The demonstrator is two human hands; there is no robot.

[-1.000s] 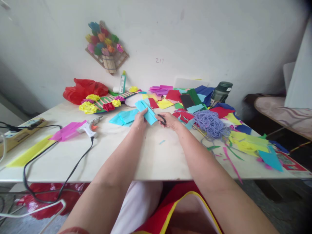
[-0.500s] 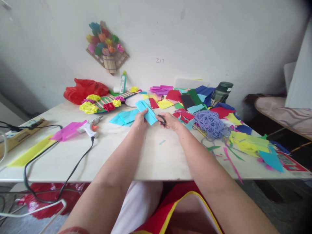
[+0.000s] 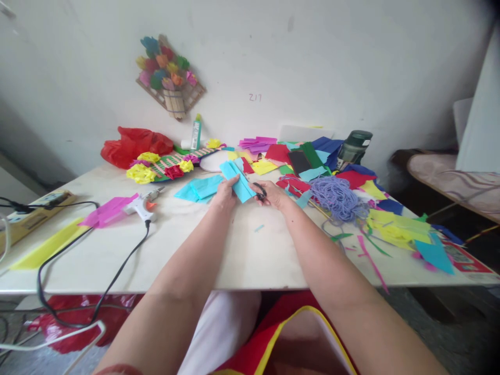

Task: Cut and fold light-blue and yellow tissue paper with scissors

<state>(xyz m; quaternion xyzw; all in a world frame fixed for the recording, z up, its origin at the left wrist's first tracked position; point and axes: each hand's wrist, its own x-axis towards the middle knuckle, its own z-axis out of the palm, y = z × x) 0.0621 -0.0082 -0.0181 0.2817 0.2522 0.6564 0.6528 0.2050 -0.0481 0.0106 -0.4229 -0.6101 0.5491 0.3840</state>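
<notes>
Paper (image 3: 244, 187) pinched in left hand (image 3: 225, 193) — right hand (image 3: 274, 195) curled round scissors (image 3: 260, 191).

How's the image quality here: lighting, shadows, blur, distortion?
Head view: soft light, with faint shadow by the glue gun; head view: print on the tube too soft to read; head view: top right corner dark, nearer forearms stretched large; head view: scissors in the right hand show little detail.

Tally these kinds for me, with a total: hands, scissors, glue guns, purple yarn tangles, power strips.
Hands: 2, the left hand and the right hand
Scissors: 1, in the right hand
Glue gun: 1
Purple yarn tangle: 1
Power strip: 1
Total: 6
</notes>
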